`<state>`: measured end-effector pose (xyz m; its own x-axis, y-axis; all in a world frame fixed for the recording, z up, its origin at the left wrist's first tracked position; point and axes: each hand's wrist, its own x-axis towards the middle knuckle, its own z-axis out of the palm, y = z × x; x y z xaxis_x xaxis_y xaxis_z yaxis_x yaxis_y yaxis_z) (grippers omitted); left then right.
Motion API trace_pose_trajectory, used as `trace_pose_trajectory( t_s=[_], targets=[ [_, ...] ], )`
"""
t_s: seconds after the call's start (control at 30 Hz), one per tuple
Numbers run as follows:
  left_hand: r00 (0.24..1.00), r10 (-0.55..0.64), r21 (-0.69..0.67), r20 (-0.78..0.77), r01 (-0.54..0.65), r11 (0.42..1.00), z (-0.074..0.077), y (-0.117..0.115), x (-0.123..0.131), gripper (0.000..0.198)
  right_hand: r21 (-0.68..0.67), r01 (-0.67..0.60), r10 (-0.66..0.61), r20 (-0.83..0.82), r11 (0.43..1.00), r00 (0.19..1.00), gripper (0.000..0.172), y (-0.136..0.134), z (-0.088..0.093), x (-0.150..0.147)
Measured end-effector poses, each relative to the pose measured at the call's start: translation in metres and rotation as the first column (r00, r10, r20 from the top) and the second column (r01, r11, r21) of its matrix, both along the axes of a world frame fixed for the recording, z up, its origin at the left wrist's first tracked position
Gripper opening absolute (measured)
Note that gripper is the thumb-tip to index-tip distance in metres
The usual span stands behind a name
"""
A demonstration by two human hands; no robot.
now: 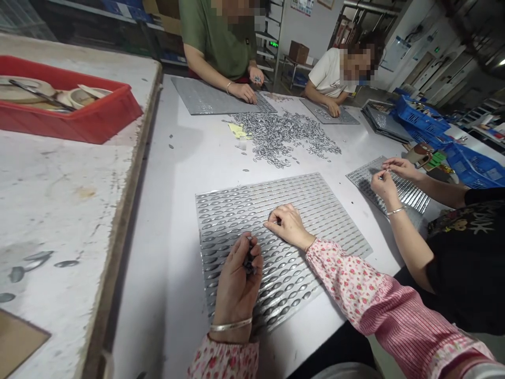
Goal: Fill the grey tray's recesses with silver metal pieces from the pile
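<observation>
A: What does the left hand (235, 281) hold over the sheet (284, 263)?

B: A clutch of dark gray pieces (249, 258). The fingers curl around them, thumb folded toward the fingertips, above the near left part of the sheet. A silver bracelet (231, 326) rings the wrist.

A: And the right hand (288, 223)?

B: Narrow: thumb and forefinger draw together in a pinch, the other fingers bent alongside, low over the middle of the sheet. Whether a piece sits between the tips, I can't make out.

A: The sheet itself?

B: Silvery, flat on the white table (173, 210), lined with rows of pointed ovals. Those on its left look fuller and darker than the slim marks on its right.

A: What surrounds it?

B: Beyond the sheet spreads a loose heap (284, 131) of similar pieces, a yellow paper (236, 130) at its left edge. Farther left of the sheet stands a red tray (114, 113). To the right, a co-worker in black (465, 252) brings both hands close together over another panel (414, 195). Past the heap, co-workers in green (224, 45) and white (325, 73) bend over panels too.
</observation>
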<state>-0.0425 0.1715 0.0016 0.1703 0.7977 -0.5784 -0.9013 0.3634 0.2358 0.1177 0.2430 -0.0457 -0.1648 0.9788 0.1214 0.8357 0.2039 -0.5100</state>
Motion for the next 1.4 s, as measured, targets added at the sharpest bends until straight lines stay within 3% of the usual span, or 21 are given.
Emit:
trace_pose_trajectory(
  t_s=[0.13,0.23,0.33,0.4,0.5,0.57,0.63,0.7,0.83,1.0,1.1,1.23,1.3,1.4],
  targets=[
    [0.999,-0.032,0.032,-0.015,0.032,0.999,-0.003,-0.001,0.000,0.016,0.030,-0.007,0.013,-0.207,1.000,0.978,0.015,-0.004,0.009,0.000],
    [0.998,-0.062,0.034,-0.011,0.062,0.997,-0.007,-0.001,0.003,0.016,0.021,-0.218,0.204,-0.446,0.976,0.871,0.016,-0.012,0.027,-0.005],
    [0.996,-0.083,0.032,0.005,0.083,0.996,-0.007,-0.001,0.007,0.018,0.041,-0.415,0.376,-0.508,0.909,0.775,0.019,-0.020,0.043,-0.014],
    [0.996,-0.092,0.018,0.013,0.092,0.996,-0.004,-0.002,0.008,0.019,0.015,-0.412,0.348,-0.562,0.911,0.750,0.024,-0.022,0.047,-0.017],
    [0.997,-0.065,-0.064,-0.029,0.063,0.996,0.004,0.000,0.006,0.019,-0.071,-0.319,0.179,-0.704,0.945,0.687,0.028,-0.014,0.044,-0.010],
    [0.998,-0.033,-0.105,-0.050,0.028,0.994,0.009,0.001,0.003,0.023,-0.113,-0.269,0.129,-0.664,0.957,0.736,0.024,-0.004,0.039,0.003],
    [0.999,-0.017,-0.105,-0.036,0.013,0.994,0.010,0.002,0.000,0.023,-0.128,-0.243,0.150,-0.495,0.962,0.856,0.018,0.005,0.033,0.017],
    [1.000,-0.013,-0.092,-0.003,0.012,0.996,0.010,0.002,0.000,0.019,-0.142,-0.230,0.170,-0.341,0.963,0.925,0.014,0.012,0.025,0.026],
    [0.997,-0.026,-0.110,0.074,0.034,0.993,0.007,0.002,0.001,0.021,-0.150,-0.182,0.140,-0.252,0.972,0.958,0.011,0.012,0.014,0.026],
    [0.992,-0.018,-0.177,0.126,0.040,0.983,0.002,0.004,0.001,0.022,-0.024,-0.149,0.146,-0.097,0.989,0.984,0.011,0.010,0.010,0.018],
    [0.996,0.048,-0.223,0.072,-0.031,0.974,0.000,0.005,0.001,0.020,-0.012,-0.136,0.134,-0.114,0.991,0.984,0.010,0.009,0.010,0.018],
    [0.994,0.092,-0.198,0.059,-0.079,0.977,0.001,0.005,0.003,0.025,-0.029,-0.086,0.072,-0.335,0.996,0.940,0.013,0.001,0.023,0.013],
    [0.993,0.088,-0.182,0.080,-0.072,0.981,0.002,0.005,0.004,0.026,0.008,-0.173,0.163,-0.374,0.985,0.913,0.015,-0.008,0.037,0.007],
    [0.996,0.066,-0.144,0.060,-0.057,0.988,0.003,0.004,0.005,0.026,0.073,-0.426,0.431,-0.214,0.902,0.877,0.015,-0.019,0.058,-0.004]
  ],
)
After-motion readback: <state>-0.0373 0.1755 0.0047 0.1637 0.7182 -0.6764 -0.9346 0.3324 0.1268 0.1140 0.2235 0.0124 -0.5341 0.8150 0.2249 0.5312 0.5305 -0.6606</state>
